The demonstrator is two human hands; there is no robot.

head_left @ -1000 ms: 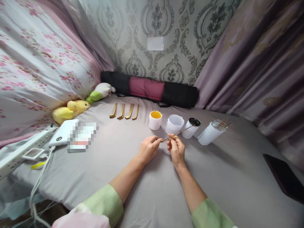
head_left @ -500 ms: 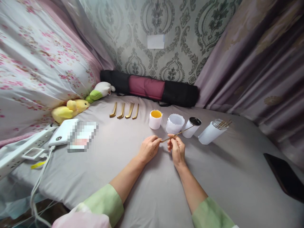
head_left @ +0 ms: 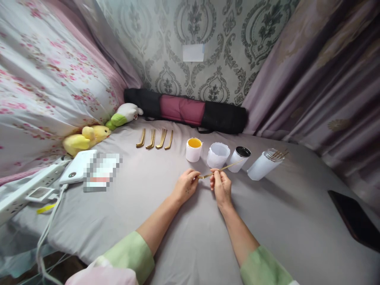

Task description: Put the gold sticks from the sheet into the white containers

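A thin gold stick point(head_left: 227, 166) runs between my two hands, slanting up to the right. My left hand point(head_left: 186, 185) pinches its lower left end. My right hand point(head_left: 222, 187) grips it near the middle with thumb and fingers, and the long free end reaches in front of a white-wrapped can with a dark inside point(head_left: 237, 163). Close behind my hands stand a translucent white cup point(head_left: 218, 157) and a white-wrapped cup with a yellow inside point(head_left: 194, 153). To the right, a tilted white-wrapped jar point(head_left: 261, 169) holds several similar sticks.
Small groups of gold sticks with bent lower ends point(head_left: 162, 139) lie at the back left. Behind them rests a black and maroon rolled bag point(head_left: 184, 109). Plush toys point(head_left: 87, 138), a white power bank point(head_left: 78, 168) and a power strip point(head_left: 32, 190) are left; a dark phone-like slab point(head_left: 354, 217) is right.
The stick has turned slightly in my fingers, and a bright flat spot now shows near its left end. Both hands stay nearly in place; the view has shifted a little.
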